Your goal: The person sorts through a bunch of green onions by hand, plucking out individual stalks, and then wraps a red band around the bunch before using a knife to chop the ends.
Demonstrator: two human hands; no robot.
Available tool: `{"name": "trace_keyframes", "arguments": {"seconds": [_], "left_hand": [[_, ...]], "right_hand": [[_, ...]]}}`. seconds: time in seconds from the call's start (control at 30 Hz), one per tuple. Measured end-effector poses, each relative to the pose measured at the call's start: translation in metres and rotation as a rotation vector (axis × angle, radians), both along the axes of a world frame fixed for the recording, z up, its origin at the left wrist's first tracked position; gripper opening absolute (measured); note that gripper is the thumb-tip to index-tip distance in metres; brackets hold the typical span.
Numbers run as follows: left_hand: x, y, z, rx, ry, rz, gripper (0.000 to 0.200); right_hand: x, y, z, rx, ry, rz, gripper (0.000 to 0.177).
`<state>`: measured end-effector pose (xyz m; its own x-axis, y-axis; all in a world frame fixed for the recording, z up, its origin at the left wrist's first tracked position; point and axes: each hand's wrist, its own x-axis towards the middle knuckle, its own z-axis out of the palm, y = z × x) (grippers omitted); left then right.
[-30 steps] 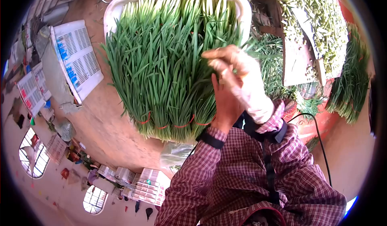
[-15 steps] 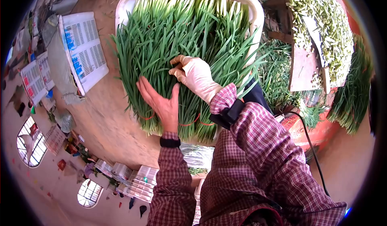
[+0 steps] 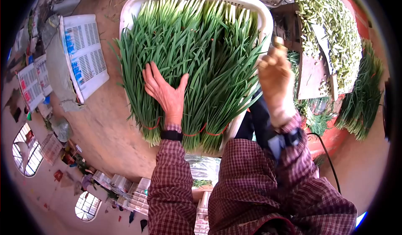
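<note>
Left hand (image 3: pixel 165 92): bare, fingers spread, lying flat on the long green chive bundles (image 3: pixel 209 54), clasping nothing. Right hand (image 3: pixel 276 73): gloved, raised by the right rim, fingers curled; contents cannot be told. Bundles: packed side by side in a white plastic crate (image 3: pixel 125 12), tied with red rubber bands (image 3: pixel 207 131) at the near end. Judged light, limp and easily bruised; best held at the bands. Far right: a heap of chopped green stems (image 3: pixel 331 21).
</note>
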<state>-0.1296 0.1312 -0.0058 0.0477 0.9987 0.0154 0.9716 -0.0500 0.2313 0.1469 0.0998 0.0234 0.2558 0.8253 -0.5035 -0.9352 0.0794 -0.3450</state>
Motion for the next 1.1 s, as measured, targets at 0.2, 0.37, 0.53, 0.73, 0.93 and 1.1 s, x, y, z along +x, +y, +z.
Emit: {"name": "trace_keyframes", "arguments": {"seconds": [0.2,0.37,0.53,0.73,0.93,1.1], "left_hand": [[-0.041,0.052,-0.009,0.013,0.030,0.086,0.071],[-0.061,0.059,-0.001,-0.066,-0.639,0.367,0.037],[-0.066,0.056,-0.005,-0.067,-0.949,0.548,0.031],[-0.074,0.054,0.002,-0.089,-1.146,0.748,0.033],[-0.085,0.052,0.004,-0.143,-1.342,0.854,0.036],[-0.088,0.050,0.003,-0.189,-1.404,0.839,0.037]], "right_hand": [[0.017,-0.092,0.040,-0.290,-0.008,0.274,0.043],[-0.045,-0.068,0.051,-0.176,-0.714,0.875,0.030],[-0.114,0.032,0.027,0.375,-1.724,0.885,0.038],[-0.145,0.086,-0.048,0.352,-2.129,1.312,0.048],[-0.091,0.042,-0.083,0.279,-2.121,1.207,0.049],[-0.096,0.061,-0.064,0.163,-1.975,0.989,0.039]]}}
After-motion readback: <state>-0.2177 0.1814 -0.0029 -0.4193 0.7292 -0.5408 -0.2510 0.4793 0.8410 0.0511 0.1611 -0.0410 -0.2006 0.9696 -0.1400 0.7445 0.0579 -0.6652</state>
